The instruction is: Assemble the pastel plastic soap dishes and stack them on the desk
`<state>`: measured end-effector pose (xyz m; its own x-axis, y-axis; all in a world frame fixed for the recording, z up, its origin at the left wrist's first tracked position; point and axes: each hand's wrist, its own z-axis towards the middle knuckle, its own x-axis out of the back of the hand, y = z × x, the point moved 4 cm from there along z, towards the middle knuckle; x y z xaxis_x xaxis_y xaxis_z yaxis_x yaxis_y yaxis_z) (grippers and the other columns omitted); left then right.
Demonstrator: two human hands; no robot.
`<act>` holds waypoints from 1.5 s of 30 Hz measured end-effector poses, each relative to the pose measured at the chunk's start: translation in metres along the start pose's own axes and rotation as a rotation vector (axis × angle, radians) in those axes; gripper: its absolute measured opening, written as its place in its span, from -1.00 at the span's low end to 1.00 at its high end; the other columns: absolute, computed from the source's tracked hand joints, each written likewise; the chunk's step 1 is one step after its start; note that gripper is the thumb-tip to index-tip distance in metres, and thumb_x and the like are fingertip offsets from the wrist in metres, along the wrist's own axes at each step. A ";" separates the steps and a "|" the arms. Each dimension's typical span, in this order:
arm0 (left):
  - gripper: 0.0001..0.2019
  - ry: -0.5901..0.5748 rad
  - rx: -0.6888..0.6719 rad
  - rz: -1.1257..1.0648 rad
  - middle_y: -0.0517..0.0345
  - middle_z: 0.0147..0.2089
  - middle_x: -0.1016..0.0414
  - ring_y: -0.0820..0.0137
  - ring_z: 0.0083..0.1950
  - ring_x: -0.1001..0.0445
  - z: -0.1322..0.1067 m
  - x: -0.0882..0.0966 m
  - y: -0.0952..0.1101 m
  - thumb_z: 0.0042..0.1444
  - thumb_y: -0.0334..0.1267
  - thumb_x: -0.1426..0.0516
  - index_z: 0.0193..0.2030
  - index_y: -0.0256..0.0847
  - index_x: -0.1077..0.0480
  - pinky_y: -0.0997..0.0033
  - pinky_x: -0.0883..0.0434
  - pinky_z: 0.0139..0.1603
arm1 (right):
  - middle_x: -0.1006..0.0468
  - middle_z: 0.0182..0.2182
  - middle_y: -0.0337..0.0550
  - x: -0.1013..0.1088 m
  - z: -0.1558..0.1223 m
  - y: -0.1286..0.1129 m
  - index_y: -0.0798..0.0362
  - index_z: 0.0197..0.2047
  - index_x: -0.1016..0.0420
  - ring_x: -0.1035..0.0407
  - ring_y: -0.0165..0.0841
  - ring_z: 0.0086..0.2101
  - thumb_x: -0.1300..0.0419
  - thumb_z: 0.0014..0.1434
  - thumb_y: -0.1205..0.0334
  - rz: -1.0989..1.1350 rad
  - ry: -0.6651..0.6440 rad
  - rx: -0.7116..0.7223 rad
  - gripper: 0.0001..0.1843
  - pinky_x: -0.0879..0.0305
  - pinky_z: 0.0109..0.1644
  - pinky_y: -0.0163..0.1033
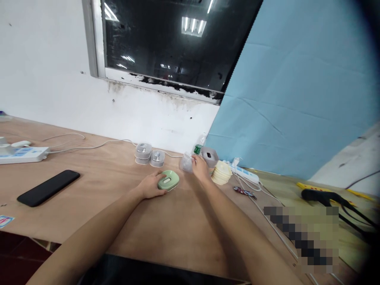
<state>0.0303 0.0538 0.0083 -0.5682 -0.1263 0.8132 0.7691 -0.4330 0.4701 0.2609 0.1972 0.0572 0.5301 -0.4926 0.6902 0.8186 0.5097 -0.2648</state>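
Note:
A small green oval case [168, 180] lies on the wooden table [118, 206], and my left hand [151, 185] rests against its left side with fingers curled round its edge. My right hand [200, 168] reaches further back and closes on a small clear plastic piece [187, 162]. Just left of it stand clear plastic boxes with small parts inside [150, 155], stacked and side by side. A stack of cream-coloured oval pieces [221, 173] sits right of my right hand, with a grey tray-like piece [209, 155] behind it.
A black phone [48, 187] lies at the left, a white power strip [22, 154] with cables beyond it. A bottle with a green cap [198, 147] stands at the wall. Another power strip [243, 172], a small tool [244, 192] and black cables lie to the right by a blue sheet.

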 end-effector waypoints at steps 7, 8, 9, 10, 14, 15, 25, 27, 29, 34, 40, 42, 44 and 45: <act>-0.27 -0.022 0.032 0.001 -0.07 0.33 -0.13 0.04 0.20 -0.33 -0.001 0.000 -0.003 -0.07 0.09 -0.22 0.25 -0.12 -0.24 0.12 -0.28 0.23 | -0.48 0.01 0.05 -0.004 -0.009 0.004 0.13 0.11 -0.39 -0.38 -0.16 -0.01 0.05 0.20 0.38 0.026 -0.003 0.006 -0.56 -0.28 0.11 -0.04; -0.27 -0.023 0.033 -0.002 -0.06 0.33 -0.13 0.04 0.21 -0.32 -0.001 0.000 -0.003 -0.07 0.09 -0.22 0.25 -0.12 -0.24 0.12 -0.27 0.23 | -0.48 0.01 0.06 -0.004 -0.009 0.003 0.13 0.11 -0.39 -0.37 -0.16 0.00 0.03 0.20 0.35 0.034 0.009 0.012 -0.57 -0.28 0.12 -0.02; -0.27 -0.026 0.034 -0.004 -0.06 0.33 -0.13 0.04 0.21 -0.32 -0.001 0.000 -0.003 -0.07 0.08 -0.22 0.25 -0.12 -0.24 0.12 -0.27 0.23 | -0.48 0.01 0.07 -0.004 -0.009 0.003 0.13 0.11 -0.39 -0.37 -0.15 0.00 0.01 0.19 0.33 0.043 0.023 0.016 -0.57 -0.28 0.12 -0.01; -0.28 -0.029 0.034 -0.007 -0.07 0.33 -0.14 0.04 0.20 -0.33 -0.001 0.000 -0.002 -0.07 0.07 -0.22 0.25 -0.12 -0.25 0.12 -0.27 0.24 | -0.48 0.00 0.07 -0.003 -0.009 0.001 0.13 0.11 -0.39 -0.36 -0.14 0.01 -0.01 0.19 0.30 0.051 0.037 0.015 -0.58 -0.28 0.13 0.01; -0.32 0.007 0.042 -0.036 -0.08 0.32 -0.14 0.05 0.21 -0.32 -0.001 0.002 0.001 -0.06 0.06 -0.21 0.21 -0.13 -0.29 0.13 -0.27 0.24 | -0.44 0.04 0.09 0.006 -0.021 -0.011 0.12 0.13 -0.34 -0.33 -0.13 0.03 -0.02 0.19 0.23 0.125 0.119 0.008 -0.56 -0.26 0.13 0.03; -0.35 0.032 0.051 -0.055 -0.07 0.32 -0.14 0.06 0.22 -0.31 -0.001 0.003 0.002 -0.04 0.07 -0.20 0.19 -0.14 -0.32 0.13 -0.26 0.25 | -0.43 0.05 0.08 0.009 -0.029 -0.016 0.11 0.14 -0.33 -0.34 -0.15 0.01 -0.01 0.20 0.22 0.160 0.139 0.016 -0.56 -0.27 0.12 0.01; -0.42 0.274 0.390 -0.743 0.14 -0.48 -0.42 0.34 -0.39 -0.40 0.008 -0.003 0.011 0.11 0.26 0.03 -0.43 -0.28 -0.45 0.37 -0.33 -0.33 | -0.50 -0.14 -0.08 0.010 -0.085 -0.054 0.01 -0.01 -0.39 -0.37 -0.35 -0.39 -0.05 0.21 0.19 0.400 -0.038 0.073 -0.71 -0.36 -0.19 -0.18; -0.40 0.262 0.391 -0.862 0.20 -0.58 -0.32 0.42 -0.50 -0.29 0.008 -0.008 0.018 0.09 0.29 0.02 -0.52 -0.28 -0.39 0.43 -0.24 -0.43 | -0.50 -0.16 -0.09 0.005 -0.084 -0.058 0.01 -0.06 -0.41 -0.36 -0.37 -0.41 -0.09 0.19 0.17 0.421 -0.053 0.068 -0.74 -0.36 -0.22 -0.20; -0.40 0.238 0.375 -0.894 0.22 -0.61 -0.29 0.46 -0.52 -0.24 0.007 -0.011 0.024 0.06 0.30 -0.01 -0.56 -0.28 -0.37 0.46 -0.19 -0.45 | -0.51 -0.20 -0.11 0.002 -0.083 -0.057 0.02 -0.08 -0.40 -0.36 -0.37 -0.42 -0.14 0.15 0.11 0.433 -0.034 0.017 -0.72 -0.35 -0.25 -0.22; -0.38 0.234 0.402 -0.897 0.17 -0.56 -0.39 0.45 -0.49 -0.27 0.006 -0.011 0.021 0.04 0.30 -0.03 -0.53 -0.32 -0.43 0.47 -0.19 -0.43 | -0.50 -0.13 -0.07 0.001 -0.084 -0.046 0.04 0.06 -0.31 -0.36 -0.37 -0.40 -0.21 0.10 0.01 0.454 0.083 -0.118 -0.50 -0.33 -0.28 -0.23; -0.37 0.263 0.427 -0.943 0.09 -0.48 -0.49 0.35 -0.40 -0.39 0.004 -0.010 0.014 0.04 0.30 -0.04 -0.41 -0.35 -0.51 0.44 -0.27 -0.35 | -0.52 -0.30 -0.17 0.001 -0.081 -0.041 0.02 -0.13 -0.43 -0.36 -0.38 -0.43 -0.13 0.17 0.04 0.514 0.014 -0.112 -0.72 -0.29 -0.28 -0.26; -0.38 0.278 0.409 -0.990 0.06 -0.44 -0.52 0.33 -0.37 -0.42 0.004 -0.009 0.013 0.04 0.29 -0.05 -0.37 -0.35 -0.52 0.42 -0.31 -0.31 | -0.52 -0.36 -0.19 0.002 -0.081 -0.040 0.03 -0.20 -0.44 -0.36 -0.37 -0.43 -0.11 0.18 0.04 0.519 0.018 -0.116 -0.75 -0.28 -0.29 -0.27; -0.37 0.291 0.404 -1.039 0.03 -0.42 -0.54 0.31 -0.36 -0.45 0.004 -0.010 0.010 0.03 0.29 -0.06 -0.32 -0.36 -0.53 0.39 -0.34 -0.30 | -0.50 -0.42 -0.21 0.005 -0.082 -0.040 0.03 -0.26 -0.43 -0.34 -0.38 -0.44 -0.10 0.19 0.05 0.511 0.031 -0.122 -0.77 -0.25 -0.33 -0.28; -0.36 0.300 0.419 -1.061 0.01 -0.42 -0.54 0.30 -0.37 -0.45 0.005 -0.010 0.008 0.02 0.30 -0.07 -0.29 -0.37 -0.54 0.38 -0.35 -0.30 | -0.48 -0.45 -0.22 0.006 -0.082 -0.040 0.03 -0.29 -0.41 -0.32 -0.38 -0.46 -0.09 0.18 0.05 0.503 0.034 -0.120 -0.77 -0.23 -0.34 -0.29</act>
<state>0.0436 0.0559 0.0052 -0.9843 -0.1078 -0.1395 -0.1254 -0.1280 0.9838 0.2493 0.1155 0.0168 0.8697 -0.2310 0.4361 0.4793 0.6061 -0.6348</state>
